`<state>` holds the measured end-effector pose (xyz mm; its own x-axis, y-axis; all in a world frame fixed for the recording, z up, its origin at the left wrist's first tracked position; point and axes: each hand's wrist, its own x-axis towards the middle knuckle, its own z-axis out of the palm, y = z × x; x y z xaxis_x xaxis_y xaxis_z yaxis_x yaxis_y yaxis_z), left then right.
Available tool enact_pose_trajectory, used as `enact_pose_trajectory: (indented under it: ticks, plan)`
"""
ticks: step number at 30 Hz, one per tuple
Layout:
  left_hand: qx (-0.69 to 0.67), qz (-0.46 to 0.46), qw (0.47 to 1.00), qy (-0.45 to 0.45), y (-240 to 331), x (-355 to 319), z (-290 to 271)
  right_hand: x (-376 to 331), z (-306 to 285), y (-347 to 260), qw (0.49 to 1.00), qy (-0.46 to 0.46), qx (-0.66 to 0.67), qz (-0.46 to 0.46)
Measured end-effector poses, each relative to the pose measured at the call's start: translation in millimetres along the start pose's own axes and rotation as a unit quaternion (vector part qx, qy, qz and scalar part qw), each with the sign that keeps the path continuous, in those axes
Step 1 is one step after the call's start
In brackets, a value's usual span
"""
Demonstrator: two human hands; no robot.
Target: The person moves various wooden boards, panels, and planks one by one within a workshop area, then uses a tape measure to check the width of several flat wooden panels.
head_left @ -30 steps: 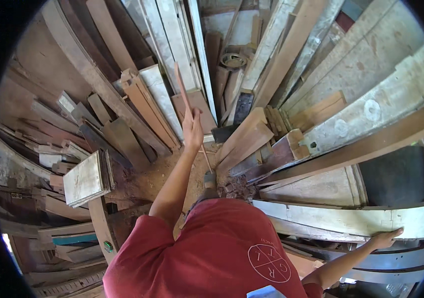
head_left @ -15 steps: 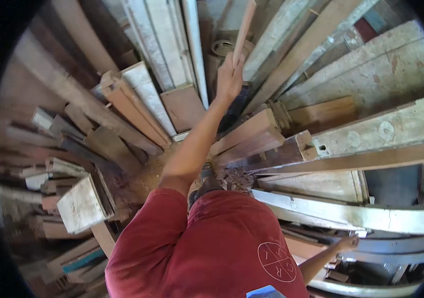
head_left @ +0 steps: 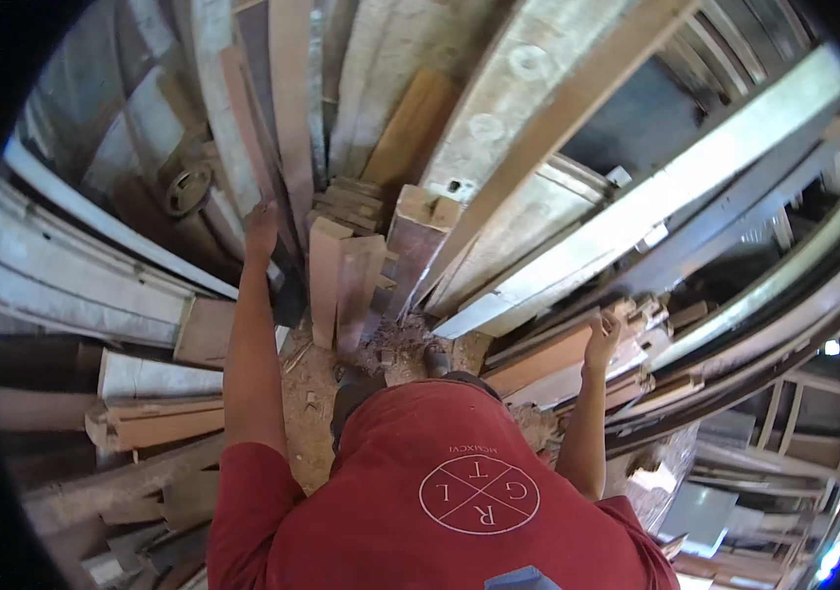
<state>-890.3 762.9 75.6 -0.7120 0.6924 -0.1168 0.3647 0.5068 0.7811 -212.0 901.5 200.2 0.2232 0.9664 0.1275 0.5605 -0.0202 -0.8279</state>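
Observation:
A narrow reddish-brown wooden strip [head_left: 246, 123] rises from my left hand [head_left: 261, 234], whose fingers are closed around its lower end. That arm reaches forward on the left, with leaning boards behind the strip. My right hand [head_left: 602, 339] is held up at the right with its fingers curled in, and I see nothing in it. Behind the right hand lie stacked timber pieces [head_left: 641, 320]. Short upright wooden blocks [head_left: 341, 280] stand on the floor between my two arms.
Long planks and beams fan out all around. A long whitish beam [head_left: 636, 211] slants across the right, beside a brown beam [head_left: 558, 118]. A round metal piece [head_left: 187, 190] sits at the far left. Wood chips and dirt cover the floor [head_left: 307, 403] by my feet.
My body has turned to the right, so the timber has shifted left in view. The left hand still grips the strip. My right hand has come up and further forward.

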Motion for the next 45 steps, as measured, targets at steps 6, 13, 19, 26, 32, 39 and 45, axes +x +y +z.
enact_pose_trajectory:
  ticks: [6, 13, 19, 26, 32, 39, 45]
  plan:
    - [0.083, 0.002, 0.996, 0.020, -86, -26, -12, 44, 20, 6, 0.996, -0.048, 0.009, -0.072]
    - [0.101, -0.198, 0.973, -0.063, -52, -211, 32, 32, 90, 0, 0.971, -0.138, 0.036, -0.193]
    - [-0.039, -0.493, 0.862, 0.112, -88, -483, 137, -44, 191, -24, 0.678, -0.673, 0.016, -0.296]
    - [-0.265, -0.619, 0.592, 0.443, -38, -776, 229, -125, 263, -90, 0.369, -0.773, -0.102, -0.505]
    - [0.025, -0.740, 0.283, 0.609, -24, -933, 199, -269, 232, -147, 0.358, -0.765, -0.018, -0.535]
    - [0.153, -0.766, 0.478, 0.403, -111, -1127, 180, -384, 181, -139, 0.328, -0.805, -0.018, -0.494]
    - [0.243, -0.792, 0.498, 0.256, -159, -1149, 184, -336, 155, -106, 0.424, -0.772, -0.064, -0.468]
